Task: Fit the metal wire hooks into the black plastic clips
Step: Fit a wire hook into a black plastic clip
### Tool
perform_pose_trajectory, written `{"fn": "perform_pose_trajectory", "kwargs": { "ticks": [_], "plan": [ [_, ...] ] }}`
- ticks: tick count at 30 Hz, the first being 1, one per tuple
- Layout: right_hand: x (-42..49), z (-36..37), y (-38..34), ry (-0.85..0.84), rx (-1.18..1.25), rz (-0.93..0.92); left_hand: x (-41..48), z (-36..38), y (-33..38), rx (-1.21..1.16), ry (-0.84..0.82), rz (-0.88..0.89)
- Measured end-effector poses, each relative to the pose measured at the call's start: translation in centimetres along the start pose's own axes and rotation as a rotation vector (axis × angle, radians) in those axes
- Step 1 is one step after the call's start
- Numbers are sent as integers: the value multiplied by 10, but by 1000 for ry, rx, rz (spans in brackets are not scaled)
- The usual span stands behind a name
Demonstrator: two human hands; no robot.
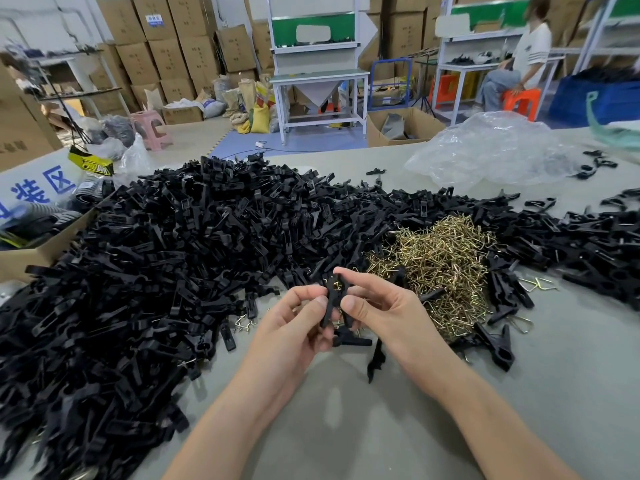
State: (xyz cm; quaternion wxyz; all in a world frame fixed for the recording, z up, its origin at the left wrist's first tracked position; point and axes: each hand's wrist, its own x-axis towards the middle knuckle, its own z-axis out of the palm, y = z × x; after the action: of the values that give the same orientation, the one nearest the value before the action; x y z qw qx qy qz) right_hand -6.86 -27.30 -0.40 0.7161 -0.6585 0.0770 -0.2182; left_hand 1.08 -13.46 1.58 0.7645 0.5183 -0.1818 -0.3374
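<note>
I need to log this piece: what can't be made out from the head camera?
- Head view: whether the hook is fully seated in the held clip; the left hand and right hand cover its middle.
- Head view: the clip pile's extent; cut off by the left edge.

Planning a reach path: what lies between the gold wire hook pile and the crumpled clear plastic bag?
Head view: a ridge of black clips beside the hook pile, then bare table up to the plastic bag.

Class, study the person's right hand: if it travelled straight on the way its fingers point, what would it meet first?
The right hand points leftward at the small black plastic clip it pinches; directly beyond is the left hand, gripping the same clip, though depth is unclear.
</note>
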Motion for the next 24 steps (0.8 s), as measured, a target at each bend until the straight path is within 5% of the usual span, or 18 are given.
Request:
{"fn": "perform_pose_trajectory", "kwargs": {
  "ticks": [19, 24],
  "plan": [
    [-2, -12, 0, -127, 46, 35, -5, 1, 6, 32, -60, -63],
    [4, -30, -12, 154, 276, -29, 2, -10, -15, 561, 140, 261]
  ]
}}
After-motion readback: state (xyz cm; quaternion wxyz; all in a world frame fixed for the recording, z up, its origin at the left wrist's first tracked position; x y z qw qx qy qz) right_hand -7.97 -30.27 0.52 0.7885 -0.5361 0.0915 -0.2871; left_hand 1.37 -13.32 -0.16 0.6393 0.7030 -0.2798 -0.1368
